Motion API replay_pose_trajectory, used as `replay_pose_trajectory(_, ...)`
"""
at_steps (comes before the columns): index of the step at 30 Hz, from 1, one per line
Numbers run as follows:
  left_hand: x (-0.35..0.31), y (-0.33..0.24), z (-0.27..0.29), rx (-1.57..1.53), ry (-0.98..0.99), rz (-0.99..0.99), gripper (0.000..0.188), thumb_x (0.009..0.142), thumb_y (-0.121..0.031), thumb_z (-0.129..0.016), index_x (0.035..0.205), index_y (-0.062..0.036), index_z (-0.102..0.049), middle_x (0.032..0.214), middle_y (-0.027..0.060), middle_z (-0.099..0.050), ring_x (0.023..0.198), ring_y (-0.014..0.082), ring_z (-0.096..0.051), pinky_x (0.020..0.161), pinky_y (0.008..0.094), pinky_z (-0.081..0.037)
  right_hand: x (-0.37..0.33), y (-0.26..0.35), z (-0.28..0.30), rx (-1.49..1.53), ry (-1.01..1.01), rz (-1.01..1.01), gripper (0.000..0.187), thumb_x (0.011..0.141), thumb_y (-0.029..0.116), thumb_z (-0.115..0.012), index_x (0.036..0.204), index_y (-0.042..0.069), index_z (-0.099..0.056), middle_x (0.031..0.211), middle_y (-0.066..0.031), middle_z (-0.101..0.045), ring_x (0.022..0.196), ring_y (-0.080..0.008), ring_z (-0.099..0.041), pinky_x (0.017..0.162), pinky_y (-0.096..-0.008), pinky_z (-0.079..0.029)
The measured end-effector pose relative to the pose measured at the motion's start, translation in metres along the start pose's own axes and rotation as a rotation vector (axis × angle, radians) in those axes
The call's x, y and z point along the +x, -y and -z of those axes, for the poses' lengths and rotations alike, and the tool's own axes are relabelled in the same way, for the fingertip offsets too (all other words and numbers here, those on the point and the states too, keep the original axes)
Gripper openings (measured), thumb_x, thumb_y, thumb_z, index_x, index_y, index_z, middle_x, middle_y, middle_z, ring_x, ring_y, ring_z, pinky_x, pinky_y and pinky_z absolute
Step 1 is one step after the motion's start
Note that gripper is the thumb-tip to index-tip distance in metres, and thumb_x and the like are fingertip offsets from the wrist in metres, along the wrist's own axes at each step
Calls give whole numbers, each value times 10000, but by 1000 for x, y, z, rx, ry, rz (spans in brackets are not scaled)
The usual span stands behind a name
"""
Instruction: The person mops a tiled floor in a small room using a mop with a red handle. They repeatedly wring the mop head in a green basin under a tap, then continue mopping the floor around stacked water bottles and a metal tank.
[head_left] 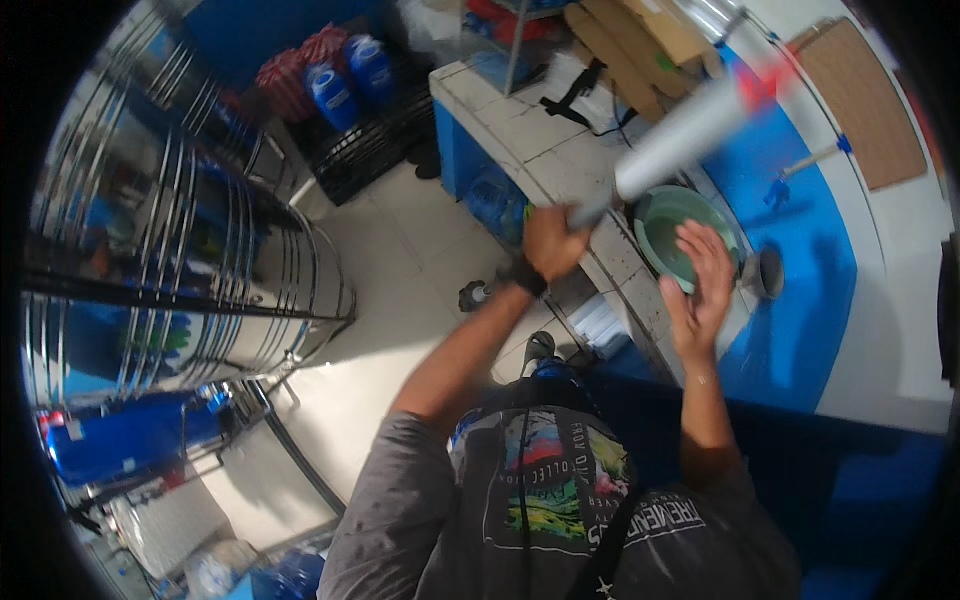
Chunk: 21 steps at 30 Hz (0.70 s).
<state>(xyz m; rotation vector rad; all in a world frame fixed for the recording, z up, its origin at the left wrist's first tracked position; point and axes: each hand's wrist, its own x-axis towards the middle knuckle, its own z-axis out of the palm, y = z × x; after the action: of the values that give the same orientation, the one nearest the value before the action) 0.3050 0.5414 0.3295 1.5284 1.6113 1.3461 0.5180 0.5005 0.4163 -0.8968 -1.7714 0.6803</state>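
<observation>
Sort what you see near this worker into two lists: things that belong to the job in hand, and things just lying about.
Likely part of the job:
white tube, gripped in the left hand
green basin, nearest the right hand

Apparently just lying about:
blue bottles
cardboard
brown board

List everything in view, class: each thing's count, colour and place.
Blurred cylinder: one, white, grey-ended, in left grip
Basin: one, green, at counter
Counter: one, pale tiled, centre
Cup-like vessel: one, grey, right of basin
Tap: one, partly blue, right
Board: one, brown, upper right
Cardboard: count unclear, brown, top
Bottles: two, blue, upper left
Metal rack: count unclear, silver, left
Container: one, blue, lower left
Shirt: one, grey, bottom
Left grip: one, black wristband, centre
Right grip: one, open, by basin
</observation>
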Motion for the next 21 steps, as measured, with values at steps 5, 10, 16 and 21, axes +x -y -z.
replay_pose_trajectory(5, 81, -174, 82, -381, 20, -451, 473, 901, -423, -768, 730, 14, -708, 477, 86, -538, 450, 162, -536, 510, 373, -477, -1, -46, -76, 41, 446, -322, 683, 869, 153, -818, 1460, 43, -493, 1412, -137, -557, 1309, -228, -536, 1088, -396, -441)
replay_pose_trajectory(10, 141, -293, 147, 44, 287, -1021, 700, 989, -636, -523, 1391, -64, -545, 1153, 206, -603, 1020, 292, -644, 744, 415, -607, 33, -31, -148, 241, 290, -292, 332, 891, 279, -828, 978, 40, -615, 906, -91, -660, 845, -135, -633, 743, -301, -523)
replay_pose_trajectory(16, 113, -146, 136, -216, 441, -610, 844, 876, -422, -811, 1514, -63, -392, 1472, 147, -495, 1407, 280, -449, 1139, 432, -387, 115, 61, -65, 444, -249, -141, 414, 920, 365, -808, 721, 69, -599, 590, 12, -576, 514, -68, -553, 490, -249, -441)
replay_pose_trajectory(21, -20, -12, 18, -166, 516, -204, 1010, 768, -437, -907, 1494, 9, -363, 1427, 202, -462, 1360, 355, -445, 1149, 489, -356, 186, 136, 70, 268, -212, 227, 363, 990, 385, -686, 881, 44, -626, 685, -35, -619, 640, -146, -646, 579, -310, -524)
